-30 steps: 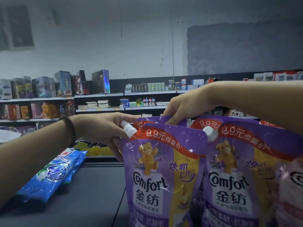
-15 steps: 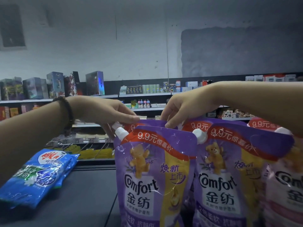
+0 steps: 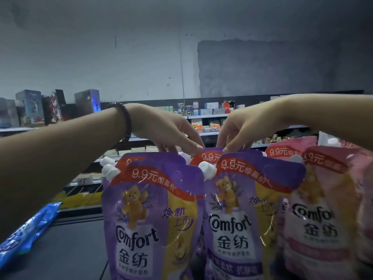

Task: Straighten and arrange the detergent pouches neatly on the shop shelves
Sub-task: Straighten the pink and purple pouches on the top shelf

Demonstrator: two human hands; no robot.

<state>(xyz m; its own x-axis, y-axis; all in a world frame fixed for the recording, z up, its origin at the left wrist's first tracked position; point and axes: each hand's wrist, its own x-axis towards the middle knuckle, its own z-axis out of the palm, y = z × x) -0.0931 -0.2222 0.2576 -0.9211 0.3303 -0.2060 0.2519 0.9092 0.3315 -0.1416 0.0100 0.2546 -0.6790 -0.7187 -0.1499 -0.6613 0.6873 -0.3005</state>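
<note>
While left hand (image 3: 171,134) and right hand (image 3: 244,128) pinch the rear purple pouch (image 3: 207,157) by its top seam | front pouches (image 3: 153,219) stand rowed toward the shelf (image 3: 70,251) right side | likely heavy, floppy, slick; hold stiff seam near cap

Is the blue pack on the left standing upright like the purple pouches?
No, the blue pack lies flat on the dark shelf top, while the purple pouches stand upright to its right.

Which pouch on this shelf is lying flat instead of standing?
The blue pouch at the far left: it lies flat on the dark shelf, while the purple Comfort pouches and the pink Comfort pouches stand upright.
</note>
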